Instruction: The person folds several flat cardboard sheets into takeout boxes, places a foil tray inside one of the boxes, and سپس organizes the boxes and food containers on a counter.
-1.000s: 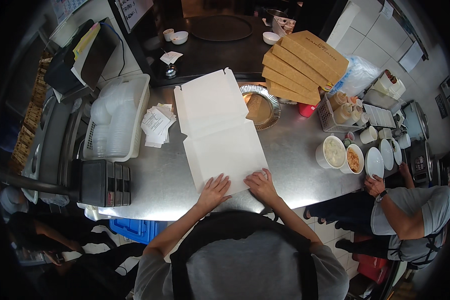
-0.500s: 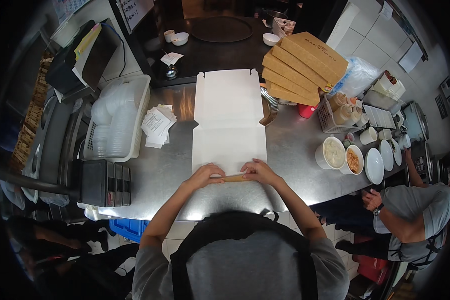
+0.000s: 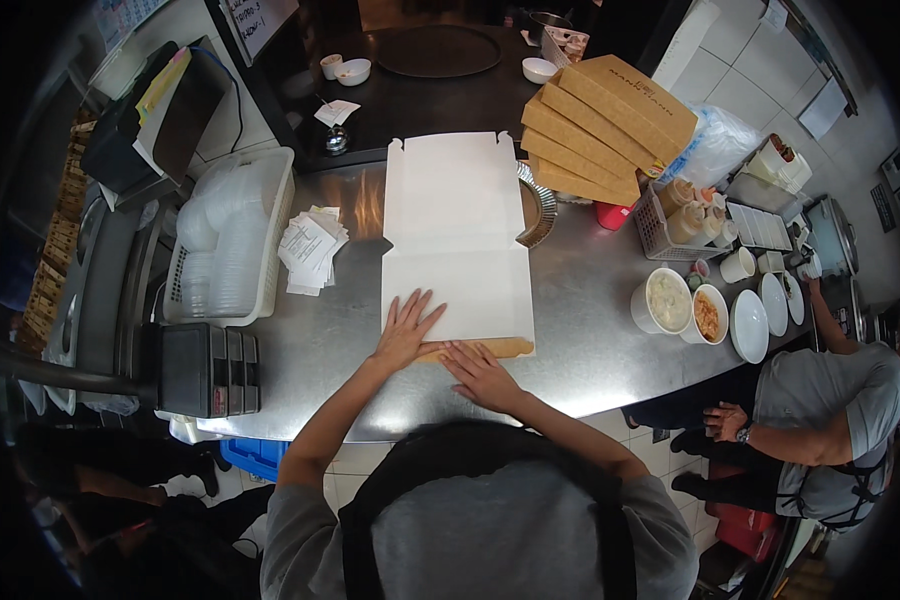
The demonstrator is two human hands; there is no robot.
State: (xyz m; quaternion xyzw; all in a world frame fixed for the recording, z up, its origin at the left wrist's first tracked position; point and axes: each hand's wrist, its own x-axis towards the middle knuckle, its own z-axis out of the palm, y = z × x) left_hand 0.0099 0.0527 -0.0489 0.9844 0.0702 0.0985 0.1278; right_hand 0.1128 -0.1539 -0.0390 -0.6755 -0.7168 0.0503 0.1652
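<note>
An unfolded cardboard box [image 3: 460, 285], white on its inside, lies lengthwise on the steel counter before me. Along its near edge a narrow flap [image 3: 505, 347] is folded over, showing its brown side. My left hand [image 3: 402, 332] rests flat on the near left corner of the box with its fingers spread. On the brown flap lie the fingers of my right hand [image 3: 480, 376], stretched out and pointing up to the left, close beside the left hand. Neither hand grips anything. The left end of the flap is partly hidden under my hands.
Folded brown boxes [image 3: 610, 130] are fanned out at the far right, by a foil tray [image 3: 540, 205]. Sauce bottles [image 3: 685, 215], food tubs [image 3: 660, 300] and plates [image 3: 750, 326] stand right. Left are receipts [image 3: 313, 250], a basket of plastic containers [image 3: 282, 200] and black drawers [image 3: 208, 368]. A co-worker [image 3: 820, 400] stands right.
Both hands have gone from pinching the near flap to lying flat. My left hand moved onto the white panel; my right hand slid left and nearer. The flap is folded further inward.
</note>
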